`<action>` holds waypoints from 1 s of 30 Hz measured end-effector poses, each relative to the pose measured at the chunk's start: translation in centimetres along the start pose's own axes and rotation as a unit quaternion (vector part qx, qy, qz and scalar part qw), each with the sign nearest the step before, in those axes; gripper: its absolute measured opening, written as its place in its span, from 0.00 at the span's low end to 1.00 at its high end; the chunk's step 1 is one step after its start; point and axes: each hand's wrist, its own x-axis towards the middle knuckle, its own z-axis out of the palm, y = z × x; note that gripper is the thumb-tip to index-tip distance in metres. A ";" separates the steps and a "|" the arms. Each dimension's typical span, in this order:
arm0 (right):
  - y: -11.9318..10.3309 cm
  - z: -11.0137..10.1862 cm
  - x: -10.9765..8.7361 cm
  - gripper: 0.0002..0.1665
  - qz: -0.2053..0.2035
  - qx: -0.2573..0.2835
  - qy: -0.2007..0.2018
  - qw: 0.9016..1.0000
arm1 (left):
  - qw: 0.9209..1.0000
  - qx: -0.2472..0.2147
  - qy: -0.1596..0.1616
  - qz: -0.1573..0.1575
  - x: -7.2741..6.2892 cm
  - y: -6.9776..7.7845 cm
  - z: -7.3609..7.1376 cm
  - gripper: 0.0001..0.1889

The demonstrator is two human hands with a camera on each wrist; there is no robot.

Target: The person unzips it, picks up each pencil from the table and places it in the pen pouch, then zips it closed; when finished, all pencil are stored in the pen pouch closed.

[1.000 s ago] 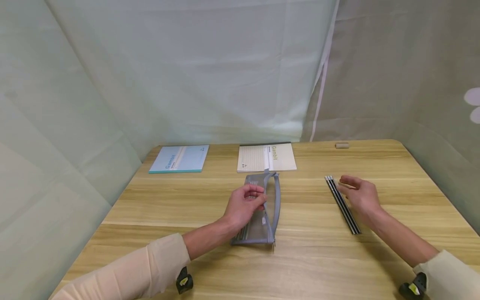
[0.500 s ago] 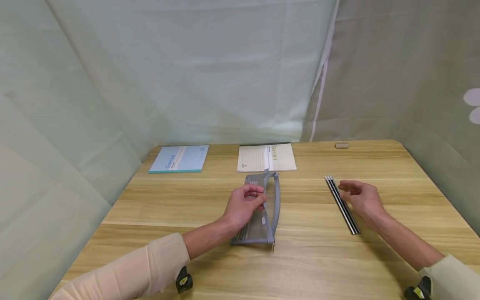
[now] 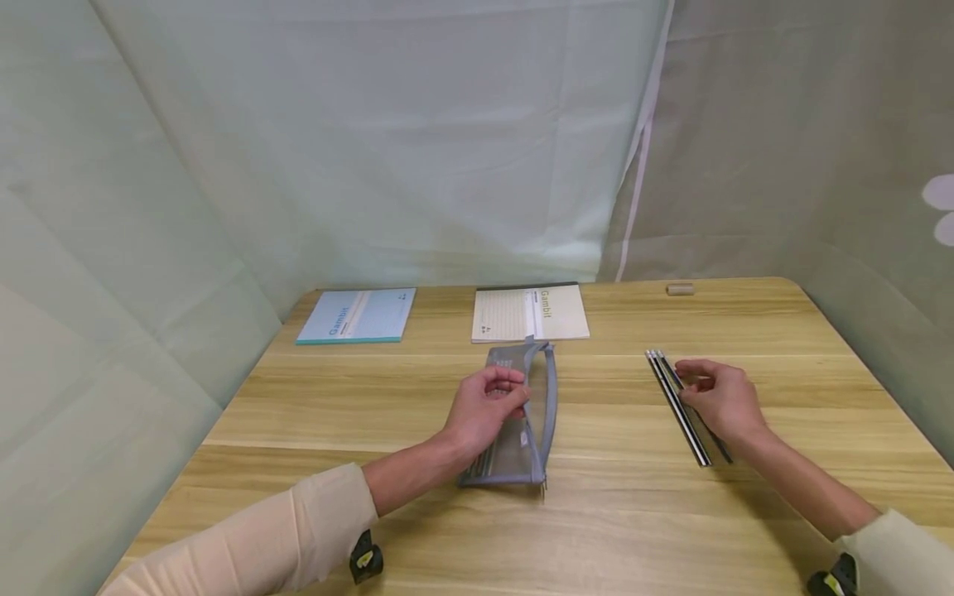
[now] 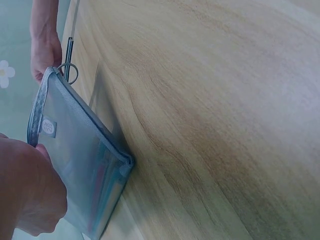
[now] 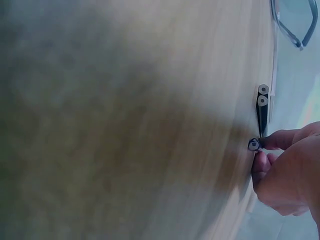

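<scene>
With its thumb and fingers my left hand (image 3: 483, 415) pinches the edge of a grey mesh pencil case (image 3: 513, 459), whose zipped mouth gapes toward the right. Slim items show through the mesh in the left wrist view, where the case (image 4: 75, 145) stands tilted off the table. Over on the right, my right hand (image 3: 725, 403) pinches one black pencil (image 5: 254, 145) between thumb and fingers. That pencil lies angled away from two other pencils (image 3: 680, 411), a black and a whitish-striped one, side by side on the table.
At the back of the wooden table (image 3: 596, 530) lie a blue notebook (image 3: 358, 316) and a cream notebook (image 3: 514, 319). A small brown cylinder (image 3: 680, 289) sits near the far right edge. Cloth curtains (image 3: 447, 149) enclose the table behind and at the sides.
My right hand has moved down slightly and taken hold of the rightmost pencil, swinging its near end to the right, apart from the other two. The left hand and pencil case have stayed put.
</scene>
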 end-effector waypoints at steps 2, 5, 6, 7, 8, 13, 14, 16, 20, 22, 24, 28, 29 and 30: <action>0.0 0.1 -0.1 0.24 -0.002 -0.007 0.001 1.000 | 1.000 0.003 0.000 -0.003 -0.1 0.0 0.0 0.12; 0.1 0.2 -0.1 0.24 -0.002 -0.018 0.006 1.000 | 1.000 0.006 0.001 -0.006 -0.1 0.1 0.0 0.13; 0.1 0.2 -0.1 0.24 -0.003 -0.022 0.009 1.000 | 1.000 0.006 0.001 -0.007 -0.2 0.2 0.0 0.13; 0.1 0.2 -0.1 0.24 -0.003 -0.026 0.011 1.000 | 1.000 0.006 0.001 -0.007 -0.2 0.2 0.0 0.12; 0.1 0.2 -0.1 0.24 -0.003 -0.029 0.014 0.999 | 1.000 0.006 0.001 -0.007 -0.2 0.2 0.0 0.12; 0.1 0.1 0.0 0.25 -0.004 -0.037 0.021 0.999 | 1.000 0.001 0.000 -0.004 -0.2 0.1 0.0 0.12; 0.0 0.1 0.0 0.25 -0.002 -0.032 0.020 0.999 | 1.000 0.000 0.000 -0.004 -0.1 0.1 0.0 0.12; -0.2 0.0 0.1 0.26 0.004 -0.021 0.019 1.000 | 1.000 0.000 0.000 -0.004 -0.1 0.1 0.0 0.12; -0.9 -0.2 0.5 0.28 0.031 0.023 0.008 0.999 | 1.000 0.000 0.000 -0.002 -0.1 0.0 0.0 0.12; -1.3 -0.4 0.8 0.28 0.042 0.034 0.006 0.998 | 1.000 0.000 -0.001 -0.003 -0.1 0.0 0.0 0.12; -1.9 -0.6 1.1 0.28 0.055 0.047 0.002 0.997 | 1.000 0.000 -0.001 -0.003 -0.1 0.1 0.0 0.12; -3.1 -1.0 1.9 0.30 0.077 0.064 -0.001 0.995 | 1.000 -0.001 0.000 -0.005 -0.1 0.1 0.0 0.12; -3.4 -1.1 2.0 0.30 0.083 0.074 -0.005 0.994 | 1.000 0.000 0.001 -0.005 -0.1 0.1 0.0 0.12; -3.7 -1.1 2.2 0.30 0.089 0.080 -0.008 0.993 | 1.000 -0.001 0.001 -0.005 0.0 0.1 0.0 0.12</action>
